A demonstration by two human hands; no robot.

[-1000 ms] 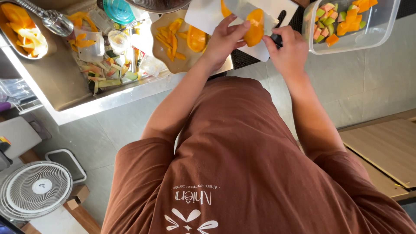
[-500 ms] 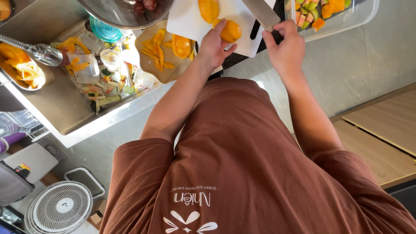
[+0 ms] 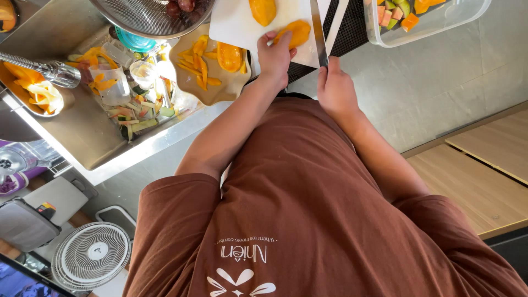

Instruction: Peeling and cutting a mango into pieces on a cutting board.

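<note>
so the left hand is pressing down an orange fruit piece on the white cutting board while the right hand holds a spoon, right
Not quite: the right hand holds a knife, not a spoon. The head view shows its long blade beside the orange fruit piece, which the left hand does hold down on the white cutting board.

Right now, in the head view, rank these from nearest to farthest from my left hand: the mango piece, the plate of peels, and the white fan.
1. Mango piece: under the left hand fingertips, on the white board.
2. Plate of peels: beside the sink.
3. White fan: on the floor.
</note>
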